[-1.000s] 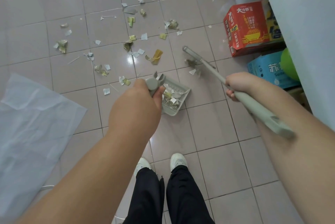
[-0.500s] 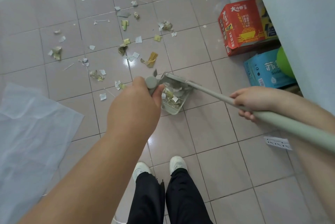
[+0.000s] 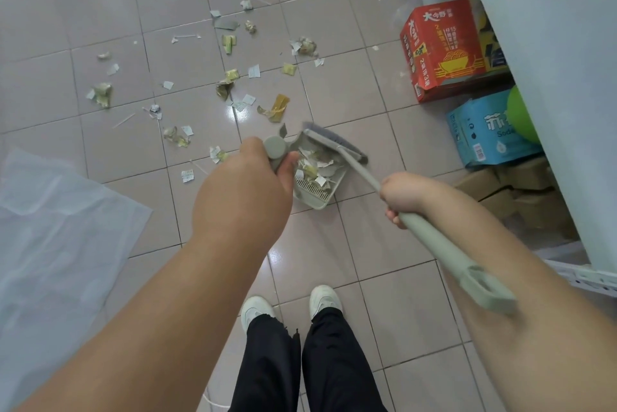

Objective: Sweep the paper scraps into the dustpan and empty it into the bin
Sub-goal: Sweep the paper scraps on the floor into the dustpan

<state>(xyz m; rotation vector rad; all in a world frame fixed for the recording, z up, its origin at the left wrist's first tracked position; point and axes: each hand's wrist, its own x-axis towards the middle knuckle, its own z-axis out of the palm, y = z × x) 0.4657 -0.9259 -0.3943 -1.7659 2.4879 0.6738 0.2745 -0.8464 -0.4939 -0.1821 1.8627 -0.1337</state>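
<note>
My left hand [image 3: 243, 191] grips the handle of a pale green dustpan [image 3: 315, 196] that rests on the tiled floor and holds several paper scraps. My right hand [image 3: 402, 193] is closed around the long green handle of a broom [image 3: 430, 234]. The broom head [image 3: 334, 142] lies across the dustpan's far lip. Many white and yellow paper scraps [image 3: 230, 77] are strewn over the tiles beyond the pan. No bin is recognisable in view.
A red noodle carton [image 3: 440, 47] and a blue carton [image 3: 484, 131] stand at the right under a white counter [image 3: 551, 77], with brown boxes below. A translucent plastic sheet [image 3: 56, 244] covers the floor at left. My white shoes [image 3: 290, 306] stand behind the pan.
The broom head swept from the tiles right of the pan onto its lip, pushing scraps in. My right hand pulled back, then came forward along the handle. The dustpan stayed put.
</note>
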